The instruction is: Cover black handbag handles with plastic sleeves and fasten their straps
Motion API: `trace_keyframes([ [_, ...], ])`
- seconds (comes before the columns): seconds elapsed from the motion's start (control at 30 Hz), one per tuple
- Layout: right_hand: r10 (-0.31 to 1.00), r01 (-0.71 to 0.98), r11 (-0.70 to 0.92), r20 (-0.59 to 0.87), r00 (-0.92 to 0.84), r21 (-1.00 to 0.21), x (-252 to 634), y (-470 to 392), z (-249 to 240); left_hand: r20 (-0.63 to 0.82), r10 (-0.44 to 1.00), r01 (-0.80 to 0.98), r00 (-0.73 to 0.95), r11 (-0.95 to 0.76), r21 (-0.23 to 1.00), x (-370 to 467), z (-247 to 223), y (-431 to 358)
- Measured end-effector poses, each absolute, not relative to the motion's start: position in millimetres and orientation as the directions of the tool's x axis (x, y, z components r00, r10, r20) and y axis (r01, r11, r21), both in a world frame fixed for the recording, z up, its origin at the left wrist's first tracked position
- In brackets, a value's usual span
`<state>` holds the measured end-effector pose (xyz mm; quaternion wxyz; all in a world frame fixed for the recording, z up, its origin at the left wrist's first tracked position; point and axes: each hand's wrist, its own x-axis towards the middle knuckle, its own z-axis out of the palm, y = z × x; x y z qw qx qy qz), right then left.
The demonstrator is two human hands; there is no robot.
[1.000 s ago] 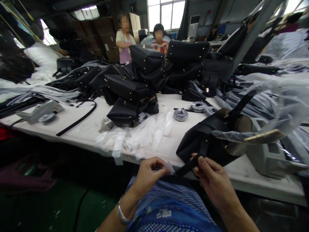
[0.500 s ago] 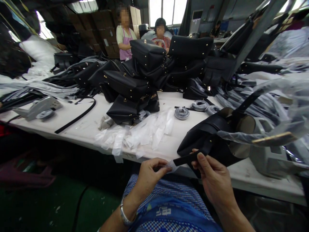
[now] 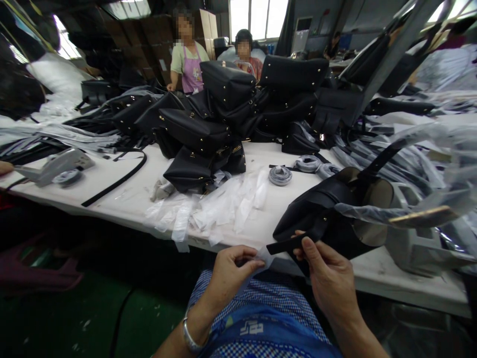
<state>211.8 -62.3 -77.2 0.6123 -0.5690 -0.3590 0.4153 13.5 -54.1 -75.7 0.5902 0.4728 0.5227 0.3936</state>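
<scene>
White table point(image 3: 261, 151) ran across the view, a pile of black bags point(image 3: 227, 82) heaped on its far side. None of these was in the hands; how finished each was, could not tell.

One black bag point(image 3: 313, 201) lay tilted at the near edge, right of centre, mouth toward the right. Over and beside it looped a handle in clear wrap point(image 3: 447, 186), so that part looked covered. Grey holder point(image 3: 410, 248) just beyond, to the right.

Film scraps point(image 3: 223, 204) lay strewn left of the bag, down to the table edge. Several coils point(image 3: 280, 175) sat behind the bag; a loose black strip point(image 3: 119, 186) curved on the left.

Right hand point(image 3: 330, 273): thumb and fingers pinched a black strap point(image 3: 283, 245) just in front of the bag. Its near end showed bare and dark. Left hand point(image 3: 233, 268): fingertips closed on a small film piece point(image 3: 266, 257) at that end. Whether it was stuck there, could not tell. Judged partway: handle covered, strap mostly uncovered.
</scene>
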Motion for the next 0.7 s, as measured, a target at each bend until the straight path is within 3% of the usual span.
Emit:
trace_keyframes([
  [0.27,0.953,0.044,-0.079,-0.063,0.296,-0.996,213.8,-65.3,-67.5,-0.273,0.95,-0.05,0.15,0.283,0.958,16.7,-75.8,-53.2],
  [0.57,0.99,0.167,-0.029,-0.005,0.144,-0.986,222.3,-62.5,-57.9,-0.21,0.934,-0.045,0.288,0.233,0.972,52.7,-61.8,-35.9],
  [0.7,0.988,0.154,-0.098,-0.077,0.136,-0.983,237.1,-68.1,-54.5,-0.172,0.929,-0.037,0.327,0.195,0.98,76.1,-49.4,-22.4],
])
